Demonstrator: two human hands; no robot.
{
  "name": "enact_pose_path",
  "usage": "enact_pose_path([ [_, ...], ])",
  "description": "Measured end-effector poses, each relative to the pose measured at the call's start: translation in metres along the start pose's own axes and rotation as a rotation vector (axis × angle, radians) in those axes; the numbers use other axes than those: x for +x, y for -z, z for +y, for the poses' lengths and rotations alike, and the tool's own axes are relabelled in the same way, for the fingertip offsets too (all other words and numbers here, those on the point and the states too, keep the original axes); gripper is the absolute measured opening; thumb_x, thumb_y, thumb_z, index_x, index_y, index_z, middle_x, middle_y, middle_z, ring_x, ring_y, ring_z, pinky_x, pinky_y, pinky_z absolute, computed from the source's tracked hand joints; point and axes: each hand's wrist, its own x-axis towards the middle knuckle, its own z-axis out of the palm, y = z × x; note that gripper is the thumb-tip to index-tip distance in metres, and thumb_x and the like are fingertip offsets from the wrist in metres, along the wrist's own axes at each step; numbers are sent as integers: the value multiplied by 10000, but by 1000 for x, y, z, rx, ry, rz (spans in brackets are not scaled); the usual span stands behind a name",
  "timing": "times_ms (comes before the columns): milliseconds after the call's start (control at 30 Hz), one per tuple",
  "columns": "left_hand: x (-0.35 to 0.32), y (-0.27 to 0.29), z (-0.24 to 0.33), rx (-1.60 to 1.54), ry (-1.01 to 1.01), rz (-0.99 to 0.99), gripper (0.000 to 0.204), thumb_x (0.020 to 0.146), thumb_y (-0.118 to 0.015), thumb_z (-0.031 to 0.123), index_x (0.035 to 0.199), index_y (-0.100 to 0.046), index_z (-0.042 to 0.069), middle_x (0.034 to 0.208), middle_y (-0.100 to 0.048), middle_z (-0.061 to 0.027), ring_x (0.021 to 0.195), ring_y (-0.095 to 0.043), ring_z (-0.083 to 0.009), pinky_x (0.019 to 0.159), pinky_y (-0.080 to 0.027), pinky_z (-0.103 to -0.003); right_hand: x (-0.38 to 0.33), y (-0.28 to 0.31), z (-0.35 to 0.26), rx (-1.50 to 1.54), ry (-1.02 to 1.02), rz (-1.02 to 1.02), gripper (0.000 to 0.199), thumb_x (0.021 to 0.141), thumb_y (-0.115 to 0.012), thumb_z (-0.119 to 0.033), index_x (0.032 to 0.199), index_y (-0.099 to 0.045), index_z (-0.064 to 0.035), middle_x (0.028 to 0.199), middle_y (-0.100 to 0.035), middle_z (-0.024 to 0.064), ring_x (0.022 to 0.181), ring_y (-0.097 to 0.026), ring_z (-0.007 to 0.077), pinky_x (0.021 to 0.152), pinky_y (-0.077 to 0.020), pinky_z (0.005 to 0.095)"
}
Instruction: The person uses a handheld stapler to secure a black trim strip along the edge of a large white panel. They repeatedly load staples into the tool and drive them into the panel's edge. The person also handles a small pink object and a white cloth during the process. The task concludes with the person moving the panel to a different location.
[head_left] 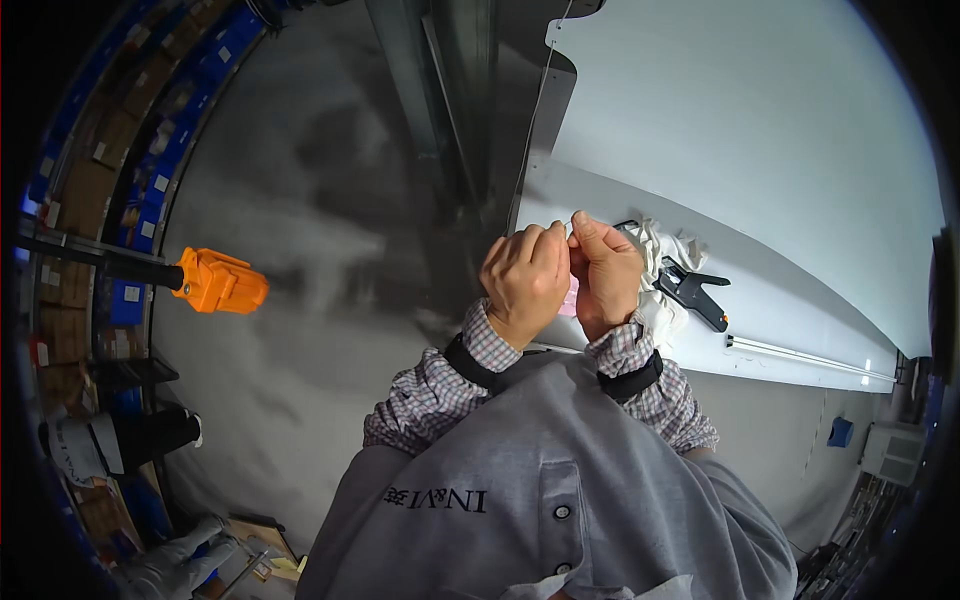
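My left hand (528,278) and my right hand (608,272) are close together in front of my chest, at the left end of a white surface. The fingers of both are closed, with thumbs and fingertips pinched. Something thin and pale seems to run between the fingertips, too small to name. Just right of my right hand lies a bunched white cloth (662,314), with a black spring clamp (690,292) against it. Part of a pink thing (570,298) shows between my wrists, mostly hidden.
A large white panel (760,120) curves up at the right. White rods (800,357) lie near the surface's front edge. An orange device (225,281) on a black pole stands left. Shelves with blue bins (150,215) line the far left, where another person (120,442) is.
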Motion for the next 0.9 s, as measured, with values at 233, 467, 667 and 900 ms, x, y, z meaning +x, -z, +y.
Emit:
enact_pose_path([
  [233, 5, 0, -1, -6, -3, 30, 88, 686, -646, 29, 732, -584, 71, 607, -531, -27, 480, -515, -203, 450, -391, -306, 2, -4, -1, -5, -6, 28, 147, 769, -683, -140, 760, -625, -5, 606, -556, 8, 466, -413, 55, 430, -320, 191],
  [467, 5, -3, -6, 2, -10, 44, 98, 682, -643, 22, 752, -590, 67, 606, -527, -31, 476, -513, -206, 447, -394, -309, 3, -10, 1, 11, 13, 29, 155, 769, -683, -141, 758, -624, 1, 600, -556, 9, 462, -412, 52, 422, -314, 189],
  [667, 7, -7, -6, -60, -9, 60, 105, 688, -649, 19, 748, -578, 69, 599, -526, -30, 469, -511, -209, 446, -392, -312, 9, -8, 1, 15, 49, 29, 158, 759, -693, -147, 753, -623, -5, 595, -547, 2, 459, -400, 48, 418, -301, 189],
  [900, 6, -11, -6, -247, 172, 21, 90, 704, -644, -8, 738, -574, 38, 601, -544, -70, 477, -528, -215, 443, -405, -303, 9, -3, -5, -54, 126, -2, 110, 741, -683, -95, 721, -606, -19, 589, -526, -14, 455, -379, 34, 416, -279, 174],
])
